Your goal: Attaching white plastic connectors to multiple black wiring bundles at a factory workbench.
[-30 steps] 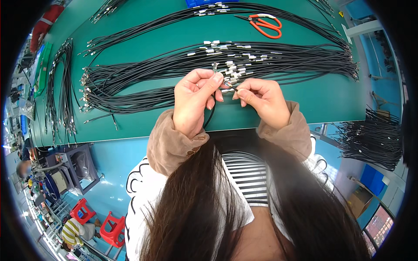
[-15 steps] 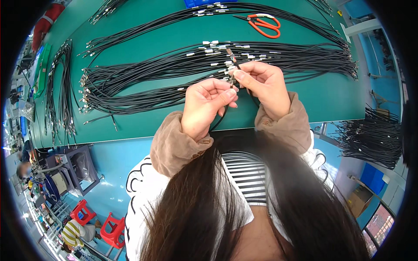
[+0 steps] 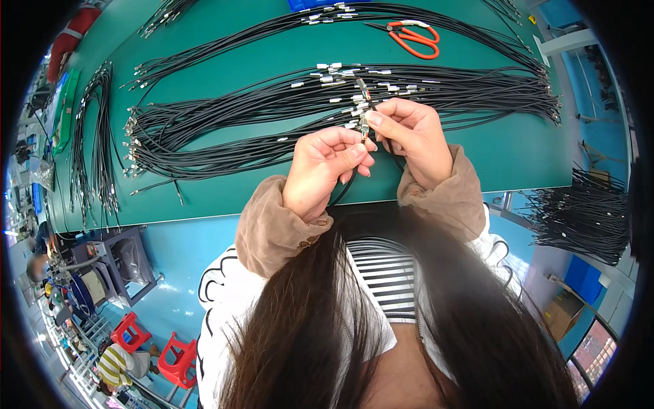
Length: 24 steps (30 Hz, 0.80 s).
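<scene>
My left hand (image 3: pixel 321 163) is closed in a pinch on a black cable (image 3: pixel 345 193) just below its small metal connector, where short coloured wires show. Close beside it, my right hand (image 3: pixel 417 136) pinches at that connector with thumb and forefinger. A second cable end with a metal connector (image 3: pixel 363 87) sticks up past my right fingers, its coloured wires bare. Behind both hands, a wide bundle of black cables (image 3: pixel 231 112) with white and silver connectors lies across the green table (image 3: pixel 225 198).
Red-handled snips (image 3: pixel 417 42) lie at the far right beside another cable row (image 3: pixel 238 41). More cables (image 3: pixel 95 150) lie at the left, and a dark pile (image 3: pixel 579 215) sits off the right edge. Red stools (image 3: pixel 178 361) stand on the blue floor, near a person in stripes (image 3: pixel 116 365).
My left fingers have shifted slightly, and more of the connector and its wires now shows above them. The upper cable end has tilted a little. The rest looks the same.
</scene>
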Tool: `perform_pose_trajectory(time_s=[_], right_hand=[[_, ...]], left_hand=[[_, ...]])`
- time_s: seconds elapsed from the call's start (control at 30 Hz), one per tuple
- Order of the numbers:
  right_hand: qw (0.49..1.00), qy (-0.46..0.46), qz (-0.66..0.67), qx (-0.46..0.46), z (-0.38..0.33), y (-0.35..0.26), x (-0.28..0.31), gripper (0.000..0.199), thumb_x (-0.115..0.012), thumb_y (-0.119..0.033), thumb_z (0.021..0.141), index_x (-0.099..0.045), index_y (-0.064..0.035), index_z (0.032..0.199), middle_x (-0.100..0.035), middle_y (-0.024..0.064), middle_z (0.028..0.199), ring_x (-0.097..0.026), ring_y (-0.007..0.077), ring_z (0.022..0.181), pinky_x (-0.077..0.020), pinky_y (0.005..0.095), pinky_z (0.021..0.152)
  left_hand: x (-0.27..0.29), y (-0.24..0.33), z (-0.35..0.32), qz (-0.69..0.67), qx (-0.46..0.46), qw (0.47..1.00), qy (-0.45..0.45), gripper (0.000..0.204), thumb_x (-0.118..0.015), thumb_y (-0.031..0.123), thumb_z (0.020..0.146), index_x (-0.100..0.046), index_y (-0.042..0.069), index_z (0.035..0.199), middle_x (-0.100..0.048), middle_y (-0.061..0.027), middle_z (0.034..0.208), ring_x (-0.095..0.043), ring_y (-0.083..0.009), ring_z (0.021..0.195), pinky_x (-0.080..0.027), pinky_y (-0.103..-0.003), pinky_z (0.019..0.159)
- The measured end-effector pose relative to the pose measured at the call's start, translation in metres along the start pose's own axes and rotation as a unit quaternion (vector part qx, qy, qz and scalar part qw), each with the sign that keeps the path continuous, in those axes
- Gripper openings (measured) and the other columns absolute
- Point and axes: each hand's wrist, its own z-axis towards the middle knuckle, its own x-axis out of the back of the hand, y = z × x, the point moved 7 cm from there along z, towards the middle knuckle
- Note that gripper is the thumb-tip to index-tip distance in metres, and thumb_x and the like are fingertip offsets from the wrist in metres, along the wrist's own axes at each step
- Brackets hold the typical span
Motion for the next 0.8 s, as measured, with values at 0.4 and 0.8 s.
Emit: perform_pose_trajectory(time_s=[0.4,0.8], right_hand=[[0.926,0.270,-0.190,0.180,-0.051,-0.076,0.111,0.011,-0.067,-0.014,0.080,-0.067,-0.0043,0.085,-0.054,-0.0043,0.069,-0.040,0.0033,0.056,-0.0296,0.0184,0.051],[0.861,0.392,-0.041,0.323,-0.217,-0.188,0.304,0.027,-0.052,-0.012,0.092,-0.053,0.0055,0.112,-0.041,-0.0031,0.068,-0.036,0.0036,0.058,-0.0298,0.0182,0.049]], left_hand=[[0.096,0.085,-0.050,0.131,-0.195,0.938,0.254,0.013,-0.057,0.008,0.087,-0.059,0.001,0.098,-0.061,-0.0056,0.081,-0.042,-0.0030,0.054,-0.032,-0.015,0.047],[0.235,0.185,-0.211,0.061,-0.364,0.861,0.350,0.016,-0.048,0.012,0.093,-0.052,0.001,0.104,-0.058,-0.0063,0.087,-0.046,-0.0065,0.060,-0.036,-0.017,0.047]])
